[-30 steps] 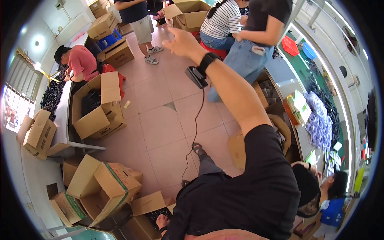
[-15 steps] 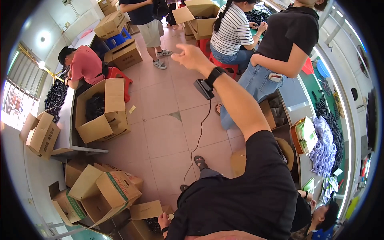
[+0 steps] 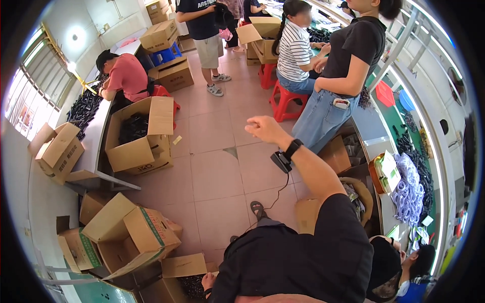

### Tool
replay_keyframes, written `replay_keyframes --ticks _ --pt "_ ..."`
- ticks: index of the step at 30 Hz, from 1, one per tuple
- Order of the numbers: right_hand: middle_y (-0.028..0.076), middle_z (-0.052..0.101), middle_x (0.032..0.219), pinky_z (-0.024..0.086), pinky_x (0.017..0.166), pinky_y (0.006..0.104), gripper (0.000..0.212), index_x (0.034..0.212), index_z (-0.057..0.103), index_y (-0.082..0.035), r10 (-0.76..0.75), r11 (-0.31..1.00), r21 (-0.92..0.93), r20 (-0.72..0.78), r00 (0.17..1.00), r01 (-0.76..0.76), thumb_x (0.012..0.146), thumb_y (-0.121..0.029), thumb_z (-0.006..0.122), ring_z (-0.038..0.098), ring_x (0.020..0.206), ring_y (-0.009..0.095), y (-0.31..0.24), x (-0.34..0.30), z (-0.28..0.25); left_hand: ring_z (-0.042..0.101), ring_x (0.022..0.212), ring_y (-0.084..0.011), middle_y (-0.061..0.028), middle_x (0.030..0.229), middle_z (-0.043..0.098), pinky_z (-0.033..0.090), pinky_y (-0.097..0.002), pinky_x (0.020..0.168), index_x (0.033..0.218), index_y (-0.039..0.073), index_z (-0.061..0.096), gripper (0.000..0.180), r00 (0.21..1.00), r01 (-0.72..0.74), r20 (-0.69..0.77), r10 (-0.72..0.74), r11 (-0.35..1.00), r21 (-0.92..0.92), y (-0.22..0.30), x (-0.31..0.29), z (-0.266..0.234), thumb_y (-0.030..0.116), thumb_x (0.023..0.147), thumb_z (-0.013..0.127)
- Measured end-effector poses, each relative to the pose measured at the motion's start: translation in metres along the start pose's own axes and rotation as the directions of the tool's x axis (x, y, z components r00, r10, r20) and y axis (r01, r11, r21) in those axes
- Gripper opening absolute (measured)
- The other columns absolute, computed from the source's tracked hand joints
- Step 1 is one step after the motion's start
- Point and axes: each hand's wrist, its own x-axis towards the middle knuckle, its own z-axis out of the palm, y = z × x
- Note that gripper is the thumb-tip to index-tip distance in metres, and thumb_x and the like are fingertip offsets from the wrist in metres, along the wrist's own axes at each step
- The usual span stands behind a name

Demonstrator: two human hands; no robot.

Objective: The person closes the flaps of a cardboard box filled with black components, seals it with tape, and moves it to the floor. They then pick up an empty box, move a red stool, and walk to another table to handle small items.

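Observation:
My right arm reaches out over the tiled floor, and my right hand point(image 3: 268, 129) is in the air with fingers partly stretched out and nothing in them. A black band point(image 3: 293, 147) circles that wrist. Below it hangs a small black box-shaped device point(image 3: 281, 162), its thin dark cable point(image 3: 277, 196) running down towards my feet. Low at my left side, my left hand point(image 3: 208, 281) shows only in part beside an open carton point(image 3: 184, 266) with small dark pieces inside. Its fingers are too hidden to show whether they hold anything.
Empty open cartons point(image 3: 121, 242) stand at lower left. An open carton point(image 3: 164, 118) of black parts sits by the left table point(image 3: 96, 151), where a person in red point(image 3: 126, 78) sits. A standing person in black point(image 3: 348, 55) is near my right hand. Purple-white cables point(image 3: 408, 189) pile on the right bench.
My right hand has drawn back nearer to me and lower, with the black device moving along. Its pointing finger is less stretched. The view has shifted slightly.

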Motion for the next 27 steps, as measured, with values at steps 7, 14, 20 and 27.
replay_keyframes --ticks 7,14,20,27 --pt "0.013 0.068 0.077 0.052 0.062 0.0313 0.045 0.111 0.064 0.005 0.039 0.999 0.027 0.027 0.999 -0.04 0.085 -0.031 0.069 0.068 0.064 0.018 -0.008 -0.058 0.046 0.042 0.053 -0.0134 0.0018 0.059 0.043 0.037 -0.0312 0.049 0.066 0.007 0.049 0.025 0.981 -0.186 0.113 0.157 0.924 0.335 -0.056 0.016 -0.041 0.015 0.09 0.054" --pt "0.004 0.062 0.075 0.051 0.062 0.0255 0.044 0.117 0.06 0.008 0.086 0.996 0.029 0.102 0.991 -0.089 0.088 -0.024 0.068 0.062 0.066 0.009 -0.017 -0.082 0.071 0.042 0.052 -0.0115 0.0036 0.06 0.04 0.034 -0.0318 0.047 0.067 0.011 0.045 0.027 0.999 0.013 0.049 -0.015 0.999 0.035 0.006 -0.038 -0.042 0.019 0.091 0.053" --pt "0.004 0.063 0.075 0.051 0.063 0.0257 0.043 0.116 0.06 0.009 0.063 0.996 0.052 0.161 0.985 -0.072 0.088 -0.023 0.068 0.062 0.067 0.009 -0.053 -0.083 0.09 0.041 0.052 -0.0103 0.0043 0.06 0.037 0.033 -0.0308 0.046 0.066 0.012 0.044 0.028 0.998 0.025 0.062 -0.026 1.0 0.014 0.001 -0.048 -0.051 0.019 0.092 0.052" --pt "0.004 0.064 0.076 0.05 0.065 0.0254 0.043 0.116 0.06 0.008 0.066 0.996 0.05 0.217 0.974 -0.079 0.088 -0.023 0.067 0.062 0.068 0.009 -0.052 -0.093 0.113 0.042 0.053 -0.0101 0.0044 0.061 0.04 0.033 -0.0299 0.045 0.068 0.012 0.048 0.024 0.996 0.033 0.083 -0.031 0.999 -0.023 -0.024 -0.049 -0.061 0.019 0.091 0.053"
